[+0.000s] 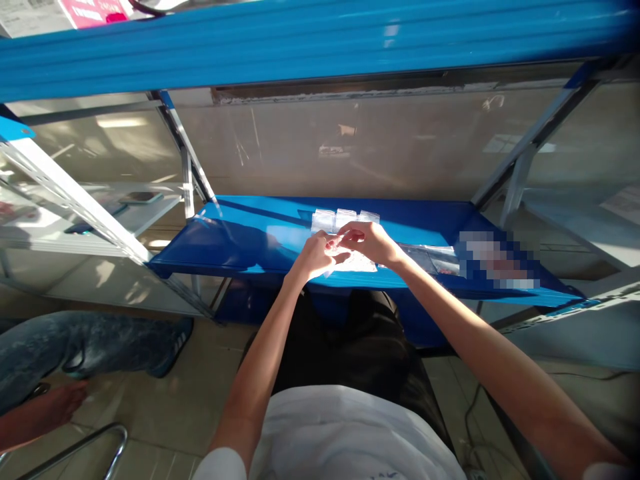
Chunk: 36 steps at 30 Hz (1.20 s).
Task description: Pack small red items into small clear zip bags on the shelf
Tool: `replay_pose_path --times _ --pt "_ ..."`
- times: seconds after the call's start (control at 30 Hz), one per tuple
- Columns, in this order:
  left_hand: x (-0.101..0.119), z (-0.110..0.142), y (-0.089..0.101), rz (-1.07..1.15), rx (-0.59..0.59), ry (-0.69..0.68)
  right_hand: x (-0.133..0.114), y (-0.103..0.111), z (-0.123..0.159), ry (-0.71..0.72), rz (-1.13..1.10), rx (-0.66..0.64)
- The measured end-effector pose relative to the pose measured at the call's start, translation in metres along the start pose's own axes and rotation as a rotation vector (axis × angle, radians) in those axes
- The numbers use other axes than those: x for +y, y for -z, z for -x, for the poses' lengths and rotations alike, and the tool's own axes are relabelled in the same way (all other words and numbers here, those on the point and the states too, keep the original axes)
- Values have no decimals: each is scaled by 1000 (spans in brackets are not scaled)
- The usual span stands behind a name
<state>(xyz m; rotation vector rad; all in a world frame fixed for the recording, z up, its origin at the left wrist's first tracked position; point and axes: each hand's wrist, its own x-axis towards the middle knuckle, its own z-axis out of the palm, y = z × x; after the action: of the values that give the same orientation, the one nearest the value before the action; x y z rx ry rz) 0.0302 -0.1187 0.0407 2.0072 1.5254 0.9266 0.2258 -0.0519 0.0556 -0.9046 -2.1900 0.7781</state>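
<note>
Three small clear bags (346, 217) lie in a row on the blue shelf (240, 233), at the centre of the frame. Just below them, the left hand (316, 256) and right hand (369, 241) sit close together, fingers bent, over a pale see-through packet (357, 263); whether they pinch it, I cannot tell. Flat strips (427, 257) lie right of centre.

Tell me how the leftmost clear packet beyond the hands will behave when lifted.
The leftmost packet looks thin and filmy, so probably floppy. Its sheen suggests it may feel slippery. Lying flat on the blue shelf, it seems unlikely to roll.
</note>
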Motion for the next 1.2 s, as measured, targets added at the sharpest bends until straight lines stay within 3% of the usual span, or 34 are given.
replay_pose_path --times 0.4,0.47,0.57,0.77,0.97,1.2 --pt "-1 0 -1 50 50 -47 -4 12 1 -1 -84 -99" --pt "-4 0 0 58 66 -38 5 17 2 -9 -70 -19" --pt "-11 0 1 31 108 -72 29 19 4 -66 135 95" --pt "-14 3 0 65 139 -60 69 -2 10 -75 433 55" --pt "-6 4 3 10 146 -111 84 -15 8 1 475 75" --pt "-10 1 3 -10 154 -110 83 -15 5 -32 431 74"
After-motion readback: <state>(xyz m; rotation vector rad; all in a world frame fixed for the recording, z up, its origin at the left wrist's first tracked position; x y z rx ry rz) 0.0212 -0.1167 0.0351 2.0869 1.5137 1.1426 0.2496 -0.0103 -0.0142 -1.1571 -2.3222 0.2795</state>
